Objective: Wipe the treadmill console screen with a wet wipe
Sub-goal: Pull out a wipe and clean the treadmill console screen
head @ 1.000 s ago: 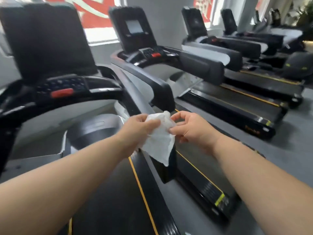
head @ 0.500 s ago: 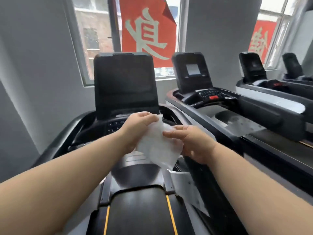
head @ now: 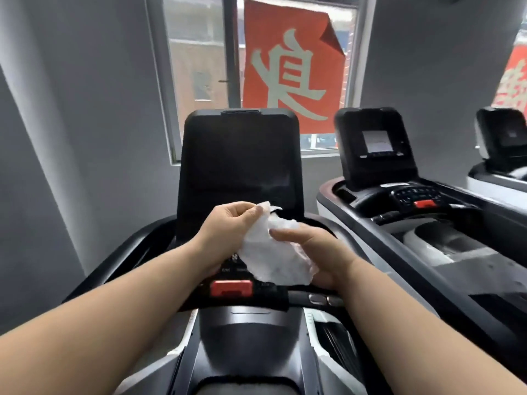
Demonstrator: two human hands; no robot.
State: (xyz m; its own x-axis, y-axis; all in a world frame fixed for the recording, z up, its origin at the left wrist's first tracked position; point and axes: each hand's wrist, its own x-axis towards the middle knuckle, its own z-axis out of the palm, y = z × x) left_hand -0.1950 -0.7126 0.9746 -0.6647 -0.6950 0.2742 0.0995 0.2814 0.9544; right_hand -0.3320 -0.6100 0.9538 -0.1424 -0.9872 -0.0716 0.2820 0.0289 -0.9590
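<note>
Both my hands on the wet wipe, in front of the dark treadmill console.

My left hand (head: 228, 223) pinches the top corner of the wet wipe (head: 271, 255) between thumb and fingertips, while my right hand (head: 316, 252) grips its right edge, index finger laid flat across the sheet. The wipe hangs crumpled between them, over the button panel, just above the red stop button (head: 231, 288) at 6 o'clock from it. The console screen (head: 239, 163) stands at 12 o'clock from my hands, black and unlit, the wipe not touching it. A second treadmill console (head: 376, 146) sits at 2 o'clock, and a red banner (head: 291, 67) hangs in the window behind.
</note>
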